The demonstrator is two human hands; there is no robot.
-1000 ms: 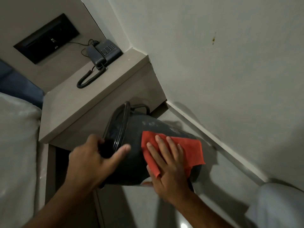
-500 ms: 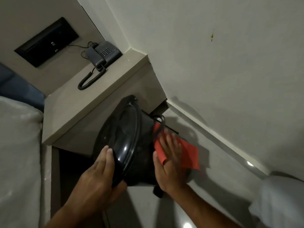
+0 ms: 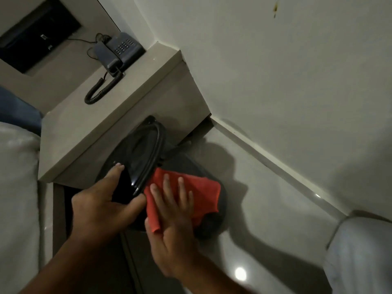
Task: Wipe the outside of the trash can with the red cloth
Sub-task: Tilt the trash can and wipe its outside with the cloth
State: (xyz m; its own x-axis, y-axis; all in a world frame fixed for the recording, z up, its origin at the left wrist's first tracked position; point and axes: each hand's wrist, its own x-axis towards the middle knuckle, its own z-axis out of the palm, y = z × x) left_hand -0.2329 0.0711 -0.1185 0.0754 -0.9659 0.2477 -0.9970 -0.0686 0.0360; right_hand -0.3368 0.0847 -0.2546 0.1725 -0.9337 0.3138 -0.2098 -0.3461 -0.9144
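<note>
Gripping trash can [image 3: 186, 166] rim, left hand [image 3: 101, 206] | right hand [image 3: 171, 225] flat, red cloth [image 3: 199, 194] | floor [image 3: 265, 209]

Left hand [image 3: 101, 205], right hand [image 3: 172, 230]: both bare; forearms bare, no sleeves, rings, watch visible.

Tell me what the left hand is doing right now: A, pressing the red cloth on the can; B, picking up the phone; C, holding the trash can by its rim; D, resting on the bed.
C: the left hand has its grip on the rim of the tilted trash can, while the right hand presses the red cloth against its side.
</note>
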